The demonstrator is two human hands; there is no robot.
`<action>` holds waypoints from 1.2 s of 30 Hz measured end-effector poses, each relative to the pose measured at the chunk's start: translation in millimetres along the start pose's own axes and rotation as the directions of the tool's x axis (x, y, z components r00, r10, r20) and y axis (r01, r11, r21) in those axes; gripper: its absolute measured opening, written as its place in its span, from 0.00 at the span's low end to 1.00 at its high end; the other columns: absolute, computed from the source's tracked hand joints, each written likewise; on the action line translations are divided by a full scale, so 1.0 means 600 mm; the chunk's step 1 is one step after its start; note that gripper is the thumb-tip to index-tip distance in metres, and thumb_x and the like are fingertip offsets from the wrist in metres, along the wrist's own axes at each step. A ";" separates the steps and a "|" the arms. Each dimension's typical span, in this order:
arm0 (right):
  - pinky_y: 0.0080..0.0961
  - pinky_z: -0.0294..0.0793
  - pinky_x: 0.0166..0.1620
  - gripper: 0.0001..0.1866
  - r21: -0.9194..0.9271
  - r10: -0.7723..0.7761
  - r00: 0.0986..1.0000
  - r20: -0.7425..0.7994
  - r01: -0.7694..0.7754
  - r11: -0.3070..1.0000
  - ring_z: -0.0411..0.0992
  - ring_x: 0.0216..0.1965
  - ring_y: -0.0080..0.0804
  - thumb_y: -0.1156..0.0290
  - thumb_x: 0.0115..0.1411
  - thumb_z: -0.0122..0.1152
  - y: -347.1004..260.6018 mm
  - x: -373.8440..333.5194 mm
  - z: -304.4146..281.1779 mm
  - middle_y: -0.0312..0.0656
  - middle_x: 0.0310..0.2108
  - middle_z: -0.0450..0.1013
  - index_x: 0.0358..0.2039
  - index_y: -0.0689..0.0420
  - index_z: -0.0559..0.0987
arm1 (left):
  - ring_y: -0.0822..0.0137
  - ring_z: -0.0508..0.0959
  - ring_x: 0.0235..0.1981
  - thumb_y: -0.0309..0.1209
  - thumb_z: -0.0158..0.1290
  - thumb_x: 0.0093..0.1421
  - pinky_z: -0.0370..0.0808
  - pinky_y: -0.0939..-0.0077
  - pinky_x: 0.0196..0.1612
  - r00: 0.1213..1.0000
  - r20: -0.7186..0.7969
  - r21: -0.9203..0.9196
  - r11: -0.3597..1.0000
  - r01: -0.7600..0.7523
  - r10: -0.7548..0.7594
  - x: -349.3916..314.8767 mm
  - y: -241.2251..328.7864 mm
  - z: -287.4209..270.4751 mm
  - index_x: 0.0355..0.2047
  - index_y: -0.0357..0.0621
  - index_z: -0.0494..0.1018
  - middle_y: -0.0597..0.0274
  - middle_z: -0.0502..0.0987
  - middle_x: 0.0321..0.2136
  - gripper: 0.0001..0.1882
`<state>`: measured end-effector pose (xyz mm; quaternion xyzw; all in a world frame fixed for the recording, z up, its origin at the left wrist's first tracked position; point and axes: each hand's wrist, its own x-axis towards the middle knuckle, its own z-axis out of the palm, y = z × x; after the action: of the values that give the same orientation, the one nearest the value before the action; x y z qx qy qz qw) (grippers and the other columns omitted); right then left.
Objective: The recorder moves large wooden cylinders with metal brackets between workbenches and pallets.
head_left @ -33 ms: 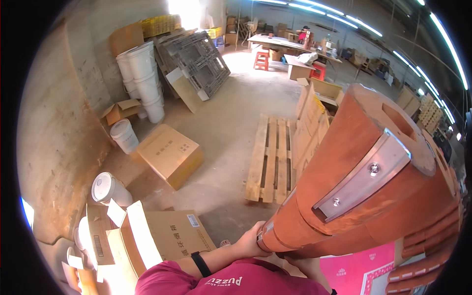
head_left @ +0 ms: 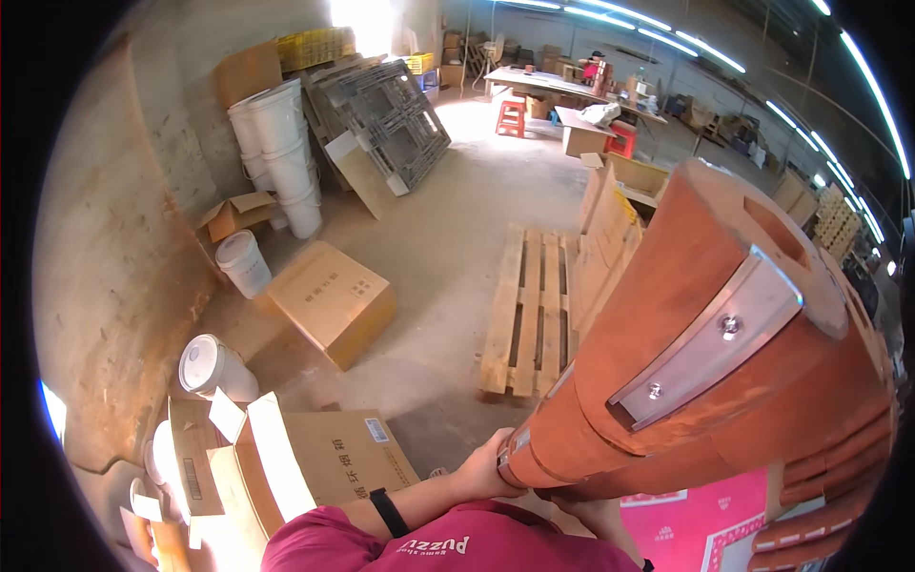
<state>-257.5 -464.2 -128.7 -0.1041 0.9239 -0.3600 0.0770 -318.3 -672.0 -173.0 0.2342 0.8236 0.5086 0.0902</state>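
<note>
View shifted slightly — left fingers (head_left: pixel 496 483) grip brown cylinder (head_left: pixel 667 291); right fingers hidden — can't tell state.

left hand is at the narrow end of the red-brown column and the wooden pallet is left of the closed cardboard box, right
Not quite: the head view shows the wooden pallet to the right of the closed cardboard box. The left hand is indeed at the narrow end of the red-brown column.
</note>
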 end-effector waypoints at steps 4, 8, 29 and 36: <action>0.27 0.60 0.48 0.22 -0.003 -0.054 0.998 0.017 0.054 0.999 0.64 0.43 0.28 0.58 0.44 0.59 -0.021 0.126 0.027 0.37 0.41 0.66 0.40 0.53 0.70 | 0.56 0.68 0.44 0.37 0.64 0.31 0.66 0.69 0.44 0.996 0.002 -0.065 0.993 0.094 -0.095 0.052 -0.045 -0.091 0.48 0.43 0.52 0.51 0.68 0.40 0.44; 0.28 0.59 0.48 0.21 0.270 0.030 0.999 0.041 -0.040 0.962 0.62 0.44 0.29 0.57 0.46 0.57 -0.013 0.229 0.048 0.37 0.40 0.66 0.39 0.53 0.70 | 0.59 0.68 0.45 0.39 0.64 0.32 0.66 0.70 0.46 0.999 -0.049 -0.026 1.000 -0.002 0.001 0.101 -0.109 -0.148 0.49 0.42 0.51 0.53 0.67 0.42 0.46; 0.25 0.62 0.48 0.50 0.539 -0.111 0.983 0.148 0.014 0.842 0.64 0.45 0.33 0.61 0.27 0.71 -0.045 0.706 0.042 0.48 0.43 0.65 0.50 0.65 0.55 | 0.68 0.71 0.39 0.27 0.64 0.34 0.67 0.72 0.44 0.910 -0.396 -0.308 0.952 -0.002 -0.126 0.310 -0.205 -0.387 0.37 0.40 0.67 0.61 0.71 0.36 0.27; 0.25 0.64 0.46 0.47 0.600 -0.067 0.986 0.154 -0.040 0.799 0.65 0.45 0.31 0.66 0.29 0.71 -0.120 0.891 0.088 0.47 0.43 0.65 0.50 0.61 0.55 | 0.68 0.71 0.40 0.27 0.65 0.33 0.68 0.73 0.43 0.948 -0.299 -0.310 0.951 0.009 -0.106 0.398 -0.315 -0.568 0.39 0.39 0.65 0.59 0.69 0.39 0.30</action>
<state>-752.5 -682.9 -154.2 -0.1107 0.7517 -0.6246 0.1805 -714.3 -899.9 -159.0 0.1097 0.7456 0.6573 0.0088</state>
